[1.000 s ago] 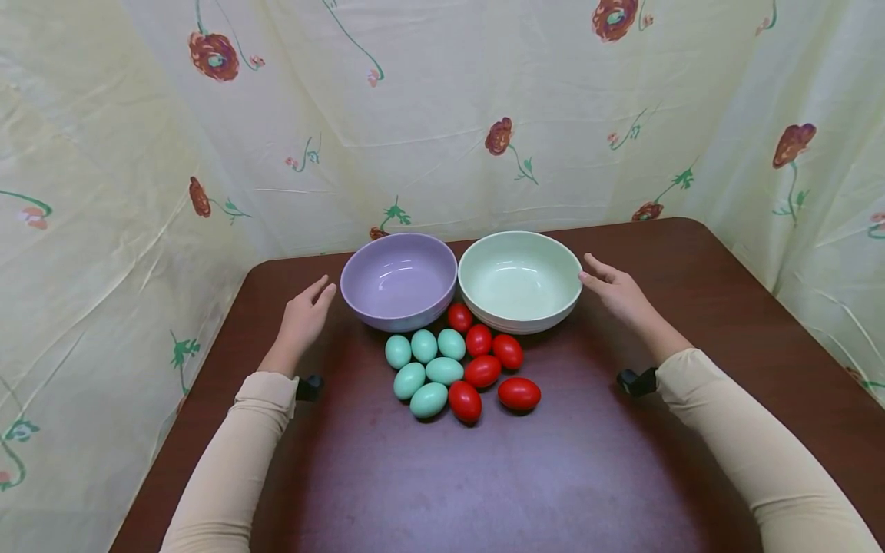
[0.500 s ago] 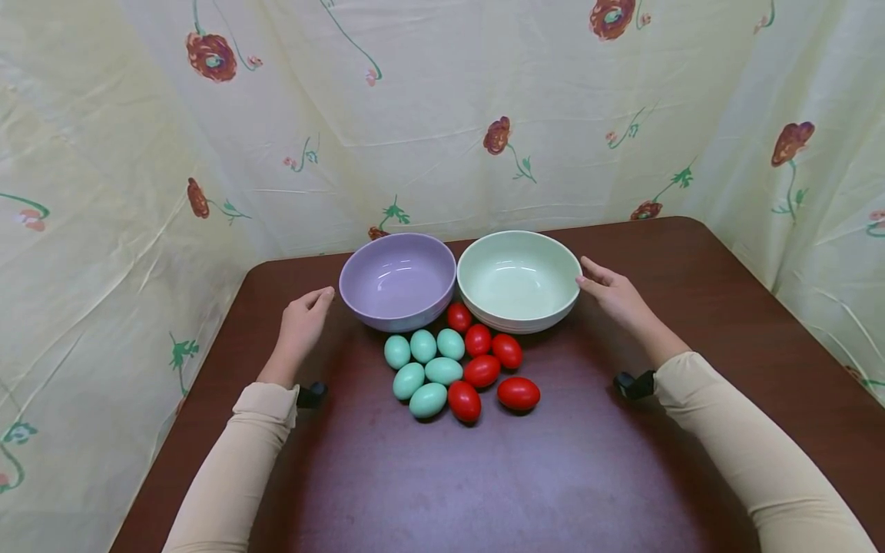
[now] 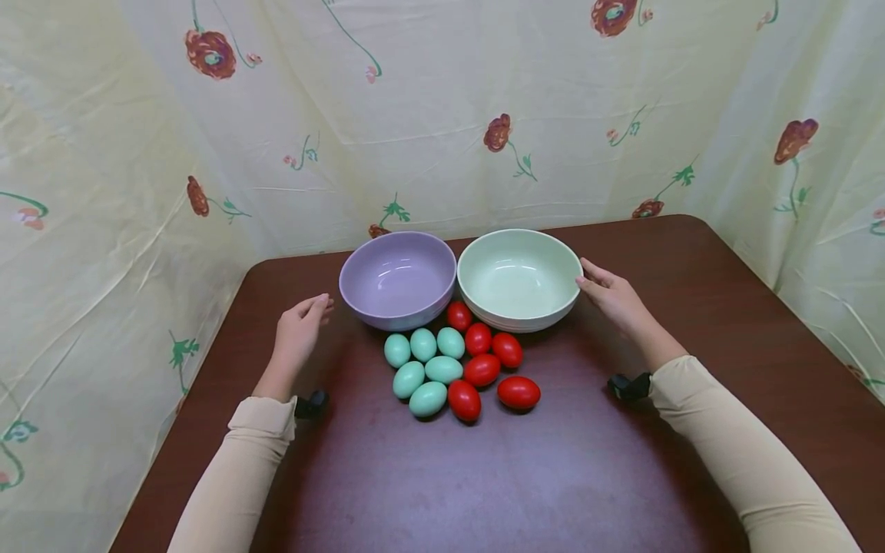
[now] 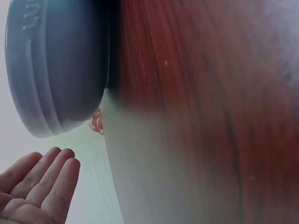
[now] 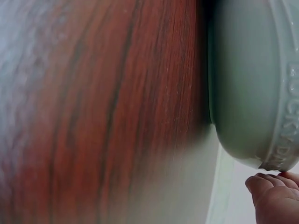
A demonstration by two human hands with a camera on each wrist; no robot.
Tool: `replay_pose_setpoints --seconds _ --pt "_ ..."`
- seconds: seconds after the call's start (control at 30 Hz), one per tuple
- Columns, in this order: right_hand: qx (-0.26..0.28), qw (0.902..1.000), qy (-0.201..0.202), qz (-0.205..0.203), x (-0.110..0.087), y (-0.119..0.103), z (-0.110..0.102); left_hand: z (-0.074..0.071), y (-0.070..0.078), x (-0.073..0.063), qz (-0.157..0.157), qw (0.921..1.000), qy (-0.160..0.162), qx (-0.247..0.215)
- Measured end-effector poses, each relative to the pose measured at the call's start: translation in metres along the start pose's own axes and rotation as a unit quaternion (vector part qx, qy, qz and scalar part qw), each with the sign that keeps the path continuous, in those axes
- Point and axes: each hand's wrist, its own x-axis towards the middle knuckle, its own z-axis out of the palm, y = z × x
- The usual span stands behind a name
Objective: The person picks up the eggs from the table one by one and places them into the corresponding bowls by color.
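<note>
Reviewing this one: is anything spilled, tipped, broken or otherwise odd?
Nothing stands out. The purple bowl and pale green bowl stand upright side by side on the table; the turquoise eggs and red eggs lie clustered in front, with no spill or crack visible.

Left hand (image 4: 39, 186) at lower left, palm side showing, fingers extended close together, fingertips near the bowl (image 4: 70, 60) but apart. Bowl blue-grey, wall ridged, raised lettering "LUC" cut off above. Reddish wood-grain table (image 4: 187, 60) alongside; pale cloth (image 4: 96, 172) behind, brownish-red flower (image 4: 96, 122) beside bowl.
</note>
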Motion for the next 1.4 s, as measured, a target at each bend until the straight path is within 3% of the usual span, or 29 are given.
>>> replay_pose_setpoints --seconds 0.37,0.57,0.73,1.1,1.4 --pt "0.075 0.9971 0.004 0.005 0.002 0.005 0.005 0.003 -0.002 -0.01 0.003 0.9989 0.011 -0.046" --pt "0.147 0.9891 -0.001 -0.008 0.001 0.008 0.007 0.01 -0.006 -0.012 0.002 0.9963 0.003 -0.086" --pt "0.185 0.9825 -0.007 -0.019 0.0 0.009 0.009 0.012 -0.007 -0.016 -0.014 0.9955 -0.001 -0.093" --pt "0.214 0.976 -0.013 -0.036 0.004 0.009 0.012 0.018 -0.012 -0.027 -0.022 0.9947 -0.014 -0.099" --pt "0.212 0.9767 -0.008 -0.034 0.005 0.012 0.012 0.024 -0.011 -0.032 -0.039 0.9929 -0.019 -0.111"
